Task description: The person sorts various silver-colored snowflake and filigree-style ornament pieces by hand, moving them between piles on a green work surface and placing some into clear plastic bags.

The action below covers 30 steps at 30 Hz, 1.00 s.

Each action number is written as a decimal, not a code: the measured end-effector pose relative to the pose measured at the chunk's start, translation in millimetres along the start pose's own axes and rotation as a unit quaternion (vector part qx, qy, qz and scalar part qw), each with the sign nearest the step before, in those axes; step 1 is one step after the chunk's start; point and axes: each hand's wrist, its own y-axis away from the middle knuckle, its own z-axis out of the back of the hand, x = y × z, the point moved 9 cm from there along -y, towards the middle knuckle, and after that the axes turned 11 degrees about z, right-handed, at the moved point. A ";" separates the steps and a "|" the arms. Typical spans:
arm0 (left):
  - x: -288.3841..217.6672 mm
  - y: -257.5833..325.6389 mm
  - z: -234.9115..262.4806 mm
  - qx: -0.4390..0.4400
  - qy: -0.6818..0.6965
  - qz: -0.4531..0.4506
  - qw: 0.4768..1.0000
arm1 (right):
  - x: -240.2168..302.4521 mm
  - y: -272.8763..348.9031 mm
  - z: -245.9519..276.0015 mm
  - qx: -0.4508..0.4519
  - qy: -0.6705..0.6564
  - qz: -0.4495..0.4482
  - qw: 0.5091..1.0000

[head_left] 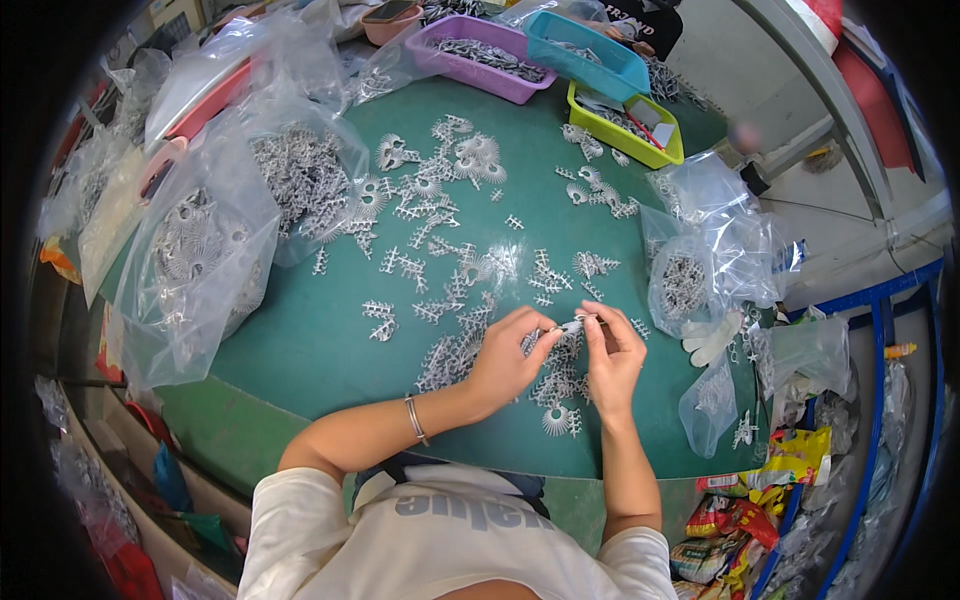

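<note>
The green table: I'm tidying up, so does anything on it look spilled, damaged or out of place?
Small grey parts lie loose in uneven clusters across the green table, untidy but perhaps deliberate. A white glove lies beside clear plastic bags at its right, perhaps a stray. The parts are too small to check for damage.

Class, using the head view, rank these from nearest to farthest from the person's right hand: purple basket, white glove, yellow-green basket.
From the right hand:
1. White glove: to its right.
2. Yellow-green basket: beyond it, toward the table's far side.
3. Purple basket: farther still, at the far side and to the left.
</note>
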 end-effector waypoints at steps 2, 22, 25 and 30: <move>-5.5 -1.5 -0.3 0.010 -0.037 -0.011 0.999 | 3.4 -3.0 3.3 0.024 0.019 0.005 1.000; 53.0 -15.3 -29.7 0.263 0.534 0.331 0.732 | -58.4 -36.9 9.7 0.164 0.324 0.049 0.931; 49.9 -13.5 -31.5 0.276 0.526 0.337 0.730 | -48.2 -58.5 -3.4 0.081 0.434 0.209 0.872; 50.9 -7.6 -37.8 0.287 0.515 0.321 0.741 | -91.7 -64.2 -7.0 0.151 0.358 0.093 0.917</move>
